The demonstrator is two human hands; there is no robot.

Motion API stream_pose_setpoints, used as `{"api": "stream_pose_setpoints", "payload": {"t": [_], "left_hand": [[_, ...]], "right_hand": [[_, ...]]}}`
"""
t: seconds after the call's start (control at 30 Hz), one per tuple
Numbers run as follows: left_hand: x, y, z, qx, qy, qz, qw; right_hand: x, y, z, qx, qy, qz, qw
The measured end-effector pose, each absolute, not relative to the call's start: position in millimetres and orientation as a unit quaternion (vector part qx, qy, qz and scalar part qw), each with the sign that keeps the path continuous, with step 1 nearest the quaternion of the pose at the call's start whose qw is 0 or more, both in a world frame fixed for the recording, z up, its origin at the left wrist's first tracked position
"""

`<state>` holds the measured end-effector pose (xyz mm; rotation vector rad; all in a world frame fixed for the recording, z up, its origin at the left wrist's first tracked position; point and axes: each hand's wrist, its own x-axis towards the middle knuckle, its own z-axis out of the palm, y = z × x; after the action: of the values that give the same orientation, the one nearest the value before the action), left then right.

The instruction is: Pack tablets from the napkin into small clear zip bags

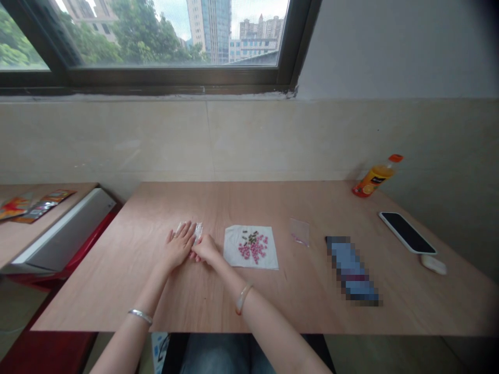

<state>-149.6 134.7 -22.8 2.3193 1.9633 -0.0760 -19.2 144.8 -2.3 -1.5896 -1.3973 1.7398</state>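
My left hand [181, 248] lies flat with its fingers stretched out, pressing on a small clear plastic bag [199, 229] that is mostly covered. Close against it, my right hand [206, 250] is closed with curled fingers at the bag's near right edge; the fingertips are partly hidden. To the right of the hands, a white cloth or tissue [232, 240] is spread on the table, with many small pink pieces [254, 251] and several dark green ones [249, 238] on it. Further right lies another clear plastic bag [300, 230] with a few pink bits at its bottom.
On the wooden table [296, 301] lie a phone with a blurred screen [353, 270], a white-edged phone [407, 232] and a white earbud-style case [433, 264]. An orange drink bottle [374, 179] stands by the wall. Shiny packets [42, 205] rest on a side table at left.
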Motion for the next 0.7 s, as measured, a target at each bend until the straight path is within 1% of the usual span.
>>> {"api": "stream_pose_setpoints", "payload": {"t": [0.07,0.17,0.3,0.37,0.43,0.57,0.6,0.7], "left_hand": [[-149,135,-23,0.756,0.652,-0.027,0.054],[-148,136,-23,0.744,0.664,-0.018,0.072],[-148,138,-25,0.736,0.672,-0.009,0.077],[-149,140,-25,0.733,0.674,-0.013,0.088],[-149,142,-23,0.730,0.675,-0.011,0.104],[-148,145,-12,0.721,0.682,0.027,0.120],[-147,145,-9,0.719,0.684,0.035,0.118],[-145,146,0,0.720,0.686,0.039,0.100]], "right_hand": [[-9,146,10,-0.560,-0.504,0.622,0.215],[14,151,34,-0.548,-0.510,0.610,0.261],[63,162,61,-0.553,-0.521,0.558,0.334],[100,166,67,-0.600,-0.532,0.493,0.337],[146,167,68,-0.701,-0.514,0.374,0.323],[241,156,56,-0.773,-0.463,0.301,0.311],[260,151,51,-0.799,-0.447,0.263,0.305],[293,140,33,-0.824,-0.425,0.226,0.298]]}}
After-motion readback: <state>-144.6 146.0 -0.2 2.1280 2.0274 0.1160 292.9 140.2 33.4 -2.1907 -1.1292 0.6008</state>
